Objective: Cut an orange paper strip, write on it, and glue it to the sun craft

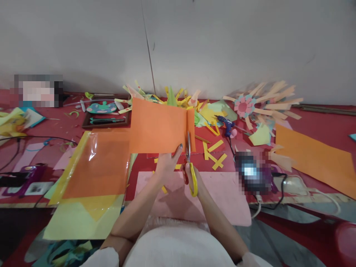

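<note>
My left hand (167,164) grips the lower edge of an orange sheet of paper (158,126), thumb on the front and the other fingers behind it. The sheet is held up above the table. In my right hand (191,177) is a pair of scissors (193,181) with yellow and red handles, blades pointing up. They sit in a cut near the sheet's right side, where a narrow orange strip (191,126) stands partly apart. Below both hands lies a pink sheet (219,196) on the red table.
Several yellow paper strips (213,150) and a blue glue gun (228,128) lie to the right. Paper flowers (244,106) stand along the wall. A plastic-wrapped orange pack (97,163) is left, a pencil tray (105,124) behind it. Another orange sheet (314,155) lies far right.
</note>
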`<state>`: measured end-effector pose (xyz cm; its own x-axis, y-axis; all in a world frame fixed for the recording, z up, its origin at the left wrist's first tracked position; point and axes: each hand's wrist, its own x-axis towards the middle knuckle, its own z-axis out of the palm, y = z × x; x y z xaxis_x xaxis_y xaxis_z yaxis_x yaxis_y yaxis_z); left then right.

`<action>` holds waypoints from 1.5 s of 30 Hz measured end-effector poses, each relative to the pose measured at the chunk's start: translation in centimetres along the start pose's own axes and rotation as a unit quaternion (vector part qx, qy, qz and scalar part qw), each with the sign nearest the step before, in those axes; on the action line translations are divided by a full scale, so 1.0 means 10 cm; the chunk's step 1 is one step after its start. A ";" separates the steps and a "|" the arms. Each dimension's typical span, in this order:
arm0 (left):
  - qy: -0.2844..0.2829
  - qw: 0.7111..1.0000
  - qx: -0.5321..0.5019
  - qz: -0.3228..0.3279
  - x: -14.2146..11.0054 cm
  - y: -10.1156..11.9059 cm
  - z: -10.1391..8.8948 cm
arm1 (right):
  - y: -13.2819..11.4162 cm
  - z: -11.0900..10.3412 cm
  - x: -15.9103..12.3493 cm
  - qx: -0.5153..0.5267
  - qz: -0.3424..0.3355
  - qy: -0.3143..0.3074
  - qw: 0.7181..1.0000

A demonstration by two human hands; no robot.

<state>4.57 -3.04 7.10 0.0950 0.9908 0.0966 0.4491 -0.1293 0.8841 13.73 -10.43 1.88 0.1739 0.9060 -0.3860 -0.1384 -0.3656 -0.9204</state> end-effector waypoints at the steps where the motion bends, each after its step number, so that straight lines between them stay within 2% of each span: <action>1: 0.001 1.000 0.001 -0.006 0.00 0.00 0.00 | 0.01 0.00 0.00 0.006 0.002 0.002 1.000; 6: -0.025 1.000 0.009 -0.011 -0.01 0.02 0.01 | 0.00 0.02 0.01 0.020 0.001 0.010 1.000; 13: -0.022 1.000 0.009 -0.002 -0.03 0.05 0.01 | 0.02 0.00 0.00 0.010 -0.003 0.010 1.000; 22: -0.027 1.000 0.010 -0.011 -0.06 0.02 0.04 | -0.13 0.04 -0.04 -0.013 0.032 0.032 0.999; 28: -0.042 0.999 -0.010 -0.010 -0.07 0.02 0.05 | -0.10 0.02 -0.05 -0.030 0.023 0.028 0.999; 38: -0.034 0.999 -0.013 -0.019 -0.07 0.01 0.06 | -0.15 0.01 -0.07 -0.046 0.028 0.033 0.998; 45: -0.019 0.999 -0.004 -0.029 -0.08 0.03 0.06 | -0.05 -0.01 -0.03 -0.029 0.030 0.028 0.999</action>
<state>5.20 -3.87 7.01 0.1017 0.9944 0.0273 0.4484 -0.0703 0.8911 13.87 -10.49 2.44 0.2211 0.8692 -0.4423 -0.0930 -0.4327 -0.8967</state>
